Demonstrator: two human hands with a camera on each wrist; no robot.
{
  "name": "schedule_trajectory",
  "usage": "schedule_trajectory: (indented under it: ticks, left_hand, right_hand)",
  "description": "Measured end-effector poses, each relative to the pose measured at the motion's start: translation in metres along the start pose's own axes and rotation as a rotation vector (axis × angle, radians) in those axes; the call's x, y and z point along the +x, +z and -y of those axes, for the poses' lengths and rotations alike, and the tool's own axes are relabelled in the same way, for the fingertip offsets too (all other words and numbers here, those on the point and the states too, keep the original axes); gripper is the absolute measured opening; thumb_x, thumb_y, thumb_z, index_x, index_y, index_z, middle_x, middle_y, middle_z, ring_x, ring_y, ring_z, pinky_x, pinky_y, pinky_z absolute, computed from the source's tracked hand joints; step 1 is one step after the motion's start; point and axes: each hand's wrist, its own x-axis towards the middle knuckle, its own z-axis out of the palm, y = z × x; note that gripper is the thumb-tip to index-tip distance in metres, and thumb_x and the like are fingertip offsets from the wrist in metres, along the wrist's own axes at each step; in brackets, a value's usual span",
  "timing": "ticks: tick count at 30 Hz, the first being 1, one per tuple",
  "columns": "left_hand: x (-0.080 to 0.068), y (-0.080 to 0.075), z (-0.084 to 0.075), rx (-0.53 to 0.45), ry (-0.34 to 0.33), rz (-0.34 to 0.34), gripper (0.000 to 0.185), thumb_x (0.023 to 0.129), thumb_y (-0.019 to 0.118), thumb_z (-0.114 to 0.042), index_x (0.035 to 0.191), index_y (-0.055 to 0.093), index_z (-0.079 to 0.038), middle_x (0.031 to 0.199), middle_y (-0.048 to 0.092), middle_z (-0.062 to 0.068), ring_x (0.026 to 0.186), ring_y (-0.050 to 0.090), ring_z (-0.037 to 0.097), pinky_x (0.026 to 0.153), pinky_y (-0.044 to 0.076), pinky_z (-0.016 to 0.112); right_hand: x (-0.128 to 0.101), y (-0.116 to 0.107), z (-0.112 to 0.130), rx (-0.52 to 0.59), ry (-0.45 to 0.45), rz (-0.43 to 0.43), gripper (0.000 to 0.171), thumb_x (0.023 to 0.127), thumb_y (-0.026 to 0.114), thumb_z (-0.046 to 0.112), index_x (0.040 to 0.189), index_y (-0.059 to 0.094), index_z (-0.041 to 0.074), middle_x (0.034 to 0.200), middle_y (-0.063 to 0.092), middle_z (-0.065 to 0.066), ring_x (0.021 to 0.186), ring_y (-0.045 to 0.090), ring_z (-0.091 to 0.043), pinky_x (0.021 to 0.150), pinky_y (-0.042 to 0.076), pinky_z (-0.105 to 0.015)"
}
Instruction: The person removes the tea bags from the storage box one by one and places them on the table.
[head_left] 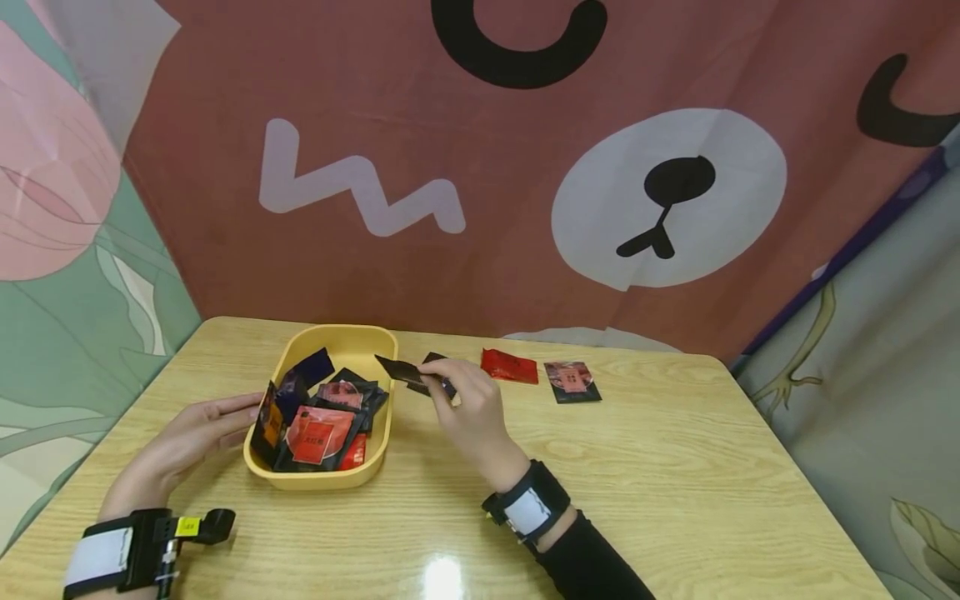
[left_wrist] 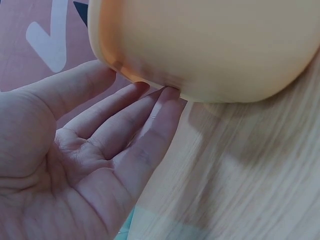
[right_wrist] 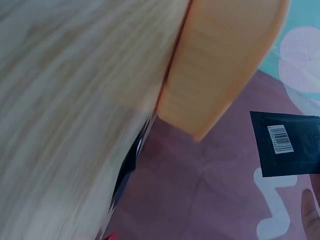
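Note:
My right hand pinches a flat black sachet just right of the yellow bin, near rim height. In the right wrist view that sachet shows a white barcode label, and only a bit of the fingers is visible at the edge. My left hand is at the bin's left side. Its extended fingertips touch the outer wall, as the left wrist view shows. Inside the bin lie several sachets, among them a black one with a red label and a dark blue one.
On the wooden table, a red packet and a black sachet with a pink label lie to the right of the bin. Another dark sachet lies partly hidden behind my right hand. A printed curtain hangs behind the table.

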Motion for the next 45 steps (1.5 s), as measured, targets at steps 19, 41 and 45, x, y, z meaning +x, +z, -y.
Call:
schedule_trajectory:
  ticks: [19,41,45]
  left_hand:
    - [0.002,0.002,0.004,-0.013,-0.002,-0.002,0.058,0.105,0.052,-0.019,0.145,0.031,0.018,0.143,0.043,0.031,0.097,0.059,-0.007,0.084,0.056,0.023]
    - [0.0,-0.001,0.002,0.003,0.005,0.002,0.057,0.106,0.05,-0.018,0.145,0.03,0.018,0.146,0.037,0.032,0.098,0.056,-0.012,0.084,0.056,0.022]
    - [0.0,-0.001,0.001,-0.005,0.009,0.009,0.058,0.106,0.051,-0.019,0.145,0.03,0.018,0.146,0.037,0.032,0.099,0.057,-0.01,0.084,0.056,0.023]
  right_hand:
    - [0.012,-0.082,-0.06,0.079,0.504,-0.376,0.021,0.087,0.071,-0.007,0.108,0.066,-0.009,0.087,0.063,-0.024,0.077,0.057,-0.013,0.07,0.048,-0.023]
    - [-0.021,-0.173,-0.129,-0.088,1.032,-0.531,0.026,0.093,0.069,0.005,0.119,0.07,0.001,0.076,0.057,0.01,0.068,0.06,-0.004,0.065,0.053,-0.014]
    - [-0.028,-0.18,-0.135,-0.1,1.117,-0.525,0.027,0.093,0.065,0.001,0.12,0.07,0.001,0.077,0.057,0.007,0.066,0.059,-0.001,0.066,0.055,-0.015]
